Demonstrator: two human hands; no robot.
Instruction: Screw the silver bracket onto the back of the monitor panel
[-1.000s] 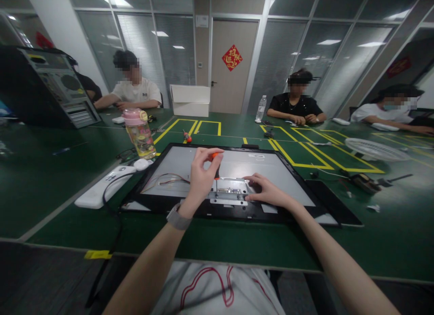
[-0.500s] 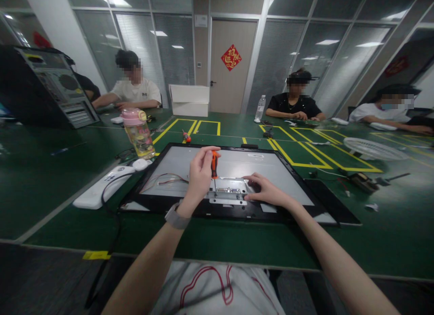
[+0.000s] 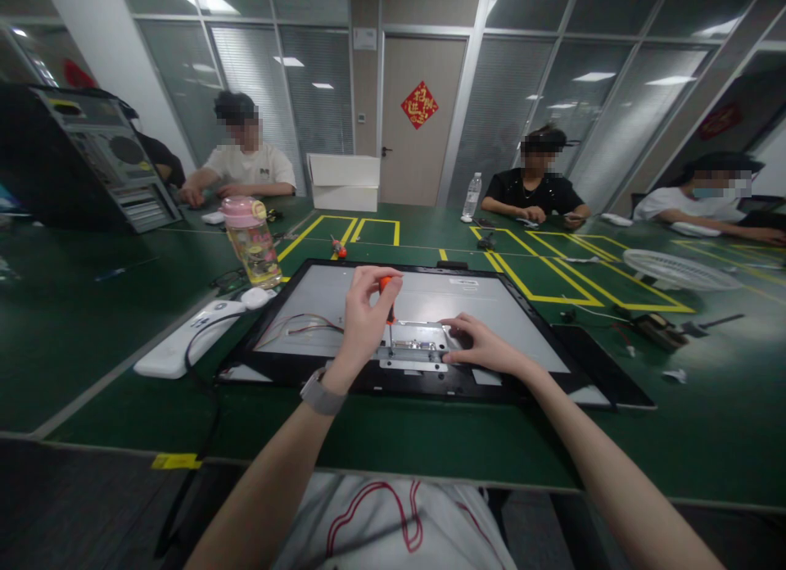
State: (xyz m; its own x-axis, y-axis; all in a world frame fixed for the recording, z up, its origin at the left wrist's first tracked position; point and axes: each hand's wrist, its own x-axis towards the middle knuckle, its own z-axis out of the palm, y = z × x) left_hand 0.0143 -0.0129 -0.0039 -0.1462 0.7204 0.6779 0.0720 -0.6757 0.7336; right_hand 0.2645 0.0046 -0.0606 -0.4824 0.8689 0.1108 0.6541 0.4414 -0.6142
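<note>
A monitor panel [image 3: 521,324] with a black frame lies flat on the green table, its grey back facing up. On its near half sits a metal bracket [image 3: 423,353] with connectors along it. My left hand [image 3: 367,308] is closed on the orange and black handle of a screwdriver [image 3: 390,312], which stands upright with its shaft reaching down to the bracket's left part. The bracket's right end is between the thumb and fingers of my right hand [image 3: 482,346]. Thin wires [image 3: 300,323] lie on the panel left of the left hand.
Left of the panel are a white power strip [image 3: 181,341] with a black cable and a pink-lidded bottle [image 3: 251,242]. A black flat piece [image 3: 605,365] adjoins the panel's right side. Farther back stand a computer case [image 3: 116,156] and a white box [image 3: 345,183]. Several people sit across the table.
My left fingers have shifted around the screwdriver handle, opening to show more of it half a second ago and then curling over it again. My right hand and the panel stay put.
</note>
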